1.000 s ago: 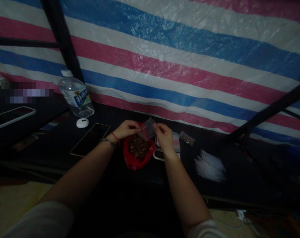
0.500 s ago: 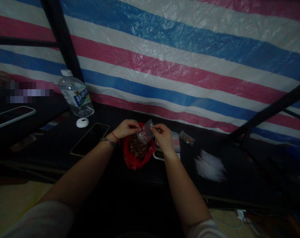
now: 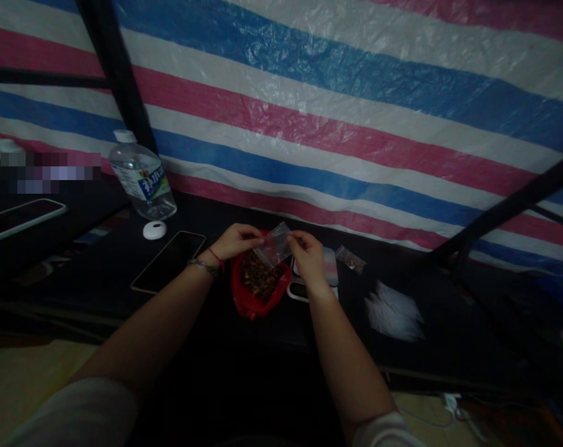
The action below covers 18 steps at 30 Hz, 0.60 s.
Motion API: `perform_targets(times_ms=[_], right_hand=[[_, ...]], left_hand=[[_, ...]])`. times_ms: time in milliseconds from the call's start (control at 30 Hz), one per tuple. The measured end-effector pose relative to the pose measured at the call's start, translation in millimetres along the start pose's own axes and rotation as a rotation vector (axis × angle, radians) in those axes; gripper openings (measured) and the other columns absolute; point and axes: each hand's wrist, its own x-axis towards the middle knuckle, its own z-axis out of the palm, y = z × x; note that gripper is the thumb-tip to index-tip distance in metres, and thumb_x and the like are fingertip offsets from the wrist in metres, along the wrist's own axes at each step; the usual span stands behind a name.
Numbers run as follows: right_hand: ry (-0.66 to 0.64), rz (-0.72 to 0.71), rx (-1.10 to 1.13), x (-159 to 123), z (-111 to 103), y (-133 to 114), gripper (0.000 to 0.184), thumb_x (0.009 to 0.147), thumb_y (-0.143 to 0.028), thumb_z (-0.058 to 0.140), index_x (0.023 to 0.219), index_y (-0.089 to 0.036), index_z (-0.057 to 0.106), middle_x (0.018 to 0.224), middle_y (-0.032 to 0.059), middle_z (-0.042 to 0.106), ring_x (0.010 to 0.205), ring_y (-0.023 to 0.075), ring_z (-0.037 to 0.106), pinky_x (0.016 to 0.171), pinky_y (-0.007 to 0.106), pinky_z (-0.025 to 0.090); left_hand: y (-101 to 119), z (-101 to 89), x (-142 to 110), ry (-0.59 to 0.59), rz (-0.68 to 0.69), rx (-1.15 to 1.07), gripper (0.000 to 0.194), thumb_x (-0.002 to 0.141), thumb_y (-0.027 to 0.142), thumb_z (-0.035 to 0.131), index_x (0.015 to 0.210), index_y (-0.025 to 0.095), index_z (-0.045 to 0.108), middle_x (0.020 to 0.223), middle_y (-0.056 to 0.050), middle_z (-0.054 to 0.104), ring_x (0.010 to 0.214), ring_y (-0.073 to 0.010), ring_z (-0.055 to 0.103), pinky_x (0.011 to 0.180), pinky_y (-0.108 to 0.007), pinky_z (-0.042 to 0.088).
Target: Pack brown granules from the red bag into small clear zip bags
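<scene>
My left hand [image 3: 237,241] and my right hand [image 3: 309,256] both pinch a small clear plastic bag [image 3: 274,245], one at each side of its top edge. They hold it just above an open red bag [image 3: 244,297] filled with dark brown bits. Both hands are closed on the clear bag. Red and woven bands circle my left wrist. A small white scale [image 3: 330,266] lies right behind my right hand, partly hidden by it.
On the dark table lie a phone [image 3: 168,261], a white puck-shaped object [image 3: 154,230], a water bottle [image 3: 143,178], a second phone [image 3: 20,217] at far left, a small filled clear bag [image 3: 351,259] and a pile of empty clear bags [image 3: 395,310]. A striped tarp hangs behind.
My hands shift slightly as they work the clear bag's top edge; the bag tilts a little. Nothing else has moved.
</scene>
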Motion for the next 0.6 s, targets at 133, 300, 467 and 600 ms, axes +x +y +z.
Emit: perform_targets(times_ms=[133,300,467,600], right_hand=[[0.04,0.01,0.004,0,0,6,0.018,0.075,-0.034,0.058,0.084,-0.019,0.065,0.077,0.0011,0.067,0.069,0.0156,0.06,0.066,0.028,0.048],[0.043,0.008,-0.109,-3,2,4,0.021,0.076,-0.036,0.057,0.085,-0.02,0.066,0.076,0.0012,0.067,0.067,0.0163,0.06,0.064,0.028,0.047],[0.061,-0.021,-0.21,-3,-16,-21,0.028,0.08,-0.044,0.055,0.077,-0.019,0.068,0.067,0.0012,0.065,0.06,0.0161,0.057,0.059,0.028,0.045],[0.292,-0.036,-0.179,-6,-77,-43,0.037,0.077,-0.042,0.059,0.105,-0.018,0.064,0.07,0.0014,0.065,0.057,0.0151,0.057,0.056,0.028,0.046]], left_hand=[[-1,1.7,0,-0.072,-0.011,-0.009,0.029,0.065,0.039,0.074,0.078,0.013,0.071,0.074,-0.006,0.071,0.066,-0.0164,0.063,0.064,-0.027,0.05],[-3,2.0,2,-0.107,-0.002,0.013,0.026,0.067,0.038,0.072,0.073,0.013,0.07,0.071,-0.005,0.07,0.064,-0.0158,0.063,0.064,-0.027,0.051],[-3,2.2,2,-0.091,-0.005,-0.006,0.03,0.067,0.04,0.073,0.081,0.014,0.07,0.073,-0.005,0.07,0.065,-0.0158,0.063,0.063,-0.026,0.051],[-8,0.0,3,0.053,-0.028,0.012,0.042,0.064,0.043,0.075,0.092,0.013,0.069,0.072,-0.005,0.068,0.061,-0.0143,0.06,0.057,-0.024,0.048]])
